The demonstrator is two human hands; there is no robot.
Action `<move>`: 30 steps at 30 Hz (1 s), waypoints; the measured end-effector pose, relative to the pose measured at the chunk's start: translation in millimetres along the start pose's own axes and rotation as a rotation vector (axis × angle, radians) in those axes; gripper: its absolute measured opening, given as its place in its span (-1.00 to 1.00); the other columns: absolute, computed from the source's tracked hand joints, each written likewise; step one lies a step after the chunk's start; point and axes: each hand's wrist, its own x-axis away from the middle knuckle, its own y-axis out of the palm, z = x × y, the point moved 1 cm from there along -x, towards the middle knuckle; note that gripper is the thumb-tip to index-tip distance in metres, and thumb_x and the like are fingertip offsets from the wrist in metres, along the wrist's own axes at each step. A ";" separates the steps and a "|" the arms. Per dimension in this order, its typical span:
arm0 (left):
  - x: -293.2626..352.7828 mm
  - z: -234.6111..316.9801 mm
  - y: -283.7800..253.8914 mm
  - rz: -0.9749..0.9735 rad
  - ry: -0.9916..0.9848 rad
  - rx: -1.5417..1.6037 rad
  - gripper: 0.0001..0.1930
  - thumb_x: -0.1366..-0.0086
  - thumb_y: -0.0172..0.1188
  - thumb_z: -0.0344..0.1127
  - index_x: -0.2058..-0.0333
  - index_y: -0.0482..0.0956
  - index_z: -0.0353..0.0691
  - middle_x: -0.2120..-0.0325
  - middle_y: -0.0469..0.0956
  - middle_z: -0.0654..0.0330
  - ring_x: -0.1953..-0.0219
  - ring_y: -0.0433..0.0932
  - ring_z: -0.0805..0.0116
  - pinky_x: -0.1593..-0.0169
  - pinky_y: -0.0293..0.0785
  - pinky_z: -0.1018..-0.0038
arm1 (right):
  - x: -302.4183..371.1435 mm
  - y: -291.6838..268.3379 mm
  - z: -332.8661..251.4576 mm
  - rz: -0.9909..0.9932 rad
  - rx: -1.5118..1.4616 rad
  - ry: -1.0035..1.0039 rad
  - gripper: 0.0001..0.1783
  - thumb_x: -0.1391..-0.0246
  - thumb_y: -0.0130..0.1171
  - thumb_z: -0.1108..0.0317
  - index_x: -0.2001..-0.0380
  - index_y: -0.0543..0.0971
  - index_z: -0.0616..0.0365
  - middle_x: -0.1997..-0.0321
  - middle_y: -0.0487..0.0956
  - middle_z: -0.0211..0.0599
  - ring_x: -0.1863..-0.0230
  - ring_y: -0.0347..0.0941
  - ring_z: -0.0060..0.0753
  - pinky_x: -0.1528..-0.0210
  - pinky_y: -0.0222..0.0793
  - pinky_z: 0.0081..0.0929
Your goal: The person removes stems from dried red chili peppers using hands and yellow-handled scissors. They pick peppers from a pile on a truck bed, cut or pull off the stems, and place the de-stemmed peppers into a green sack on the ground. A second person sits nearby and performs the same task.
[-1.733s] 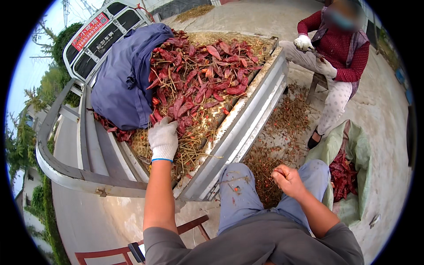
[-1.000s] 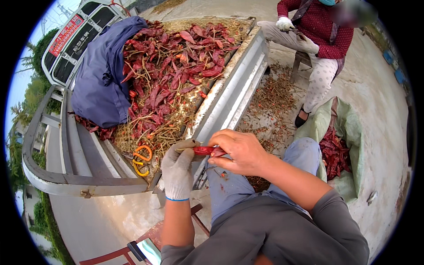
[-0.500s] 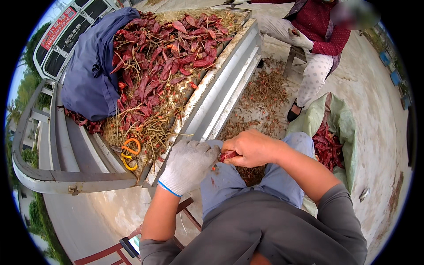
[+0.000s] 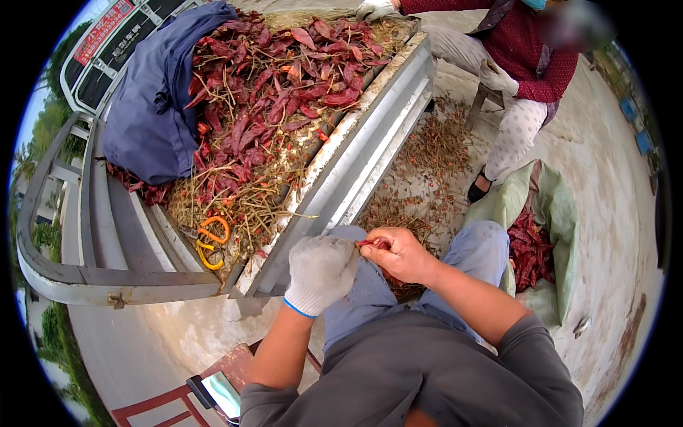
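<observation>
Above my lap, my right hand (image 4: pixel 404 257) is bare and closed around a dried red chili pepper (image 4: pixel 377 244). My left hand (image 4: pixel 324 267) wears a pale knitted glove with a blue cuff edge. Its fingers are curled shut against the pepper's left end; what exactly they pinch there is partly hidden. The hands nearly meet beside a metal truck bed side (image 4: pixel 370 153). Beyond it lies a heap of dried red chili peppers (image 4: pixel 263 107) mixed with straw-coloured stems.
Orange-handled scissors (image 4: pixel 213 231) lie on the bed's near corner. A dark blue cloth bundle (image 4: pixel 153 107) covers part of the heap. On my right stands a pale green sack (image 4: pixel 565 238) holding peppers. A seated person (image 4: pixel 526 71) with gloves works opposite. Stem litter (image 4: pixel 441 149) covers the ground between us.
My left hand has moved right and turned, its fingers now curled tighter. The pepper remains between my hands. The other person's far gloved hand now shows at the heap's edge.
</observation>
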 end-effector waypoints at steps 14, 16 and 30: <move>37.1 -30.7 35.6 -0.582 -0.449 0.109 -0.65 -0.34 0.19 -0.30 -0.08 0.67 -0.14 0.00 0.70 -0.04 -0.02 0.68 -0.05 -0.09 0.59 0.15 | 95.8 -159.8 44.0 0.753 0.174 0.065 -0.71 -0.33 0.29 0.27 0.05 0.60 0.27 0.26 0.57 -0.31 0.21 0.45 -0.44 0.12 0.39 -0.42; 52.2 -28.5 50.4 -0.563 -0.402 0.121 -0.68 -0.33 0.19 -0.30 -0.04 0.70 -0.10 0.00 0.71 -0.01 -0.04 0.67 -0.04 -0.11 0.58 0.14 | 123.6 -195.3 57.1 0.877 0.417 0.066 -0.65 -0.29 0.31 0.26 0.00 0.59 0.28 0.20 0.59 -0.24 0.16 0.48 -0.35 0.06 0.41 -0.37; -12.3 -138.9 -83.2 0.383 -0.440 -0.336 -0.66 -0.27 0.31 -0.35 -0.03 0.74 -0.05 0.07 0.74 0.02 0.02 0.69 0.01 -0.09 0.56 0.09 | 246.2 -292.4 142.2 0.925 0.725 0.355 -0.43 -0.24 0.33 0.30 -0.25 0.53 0.36 0.03 0.70 -0.03 0.01 0.65 -0.16 -0.11 0.54 -0.26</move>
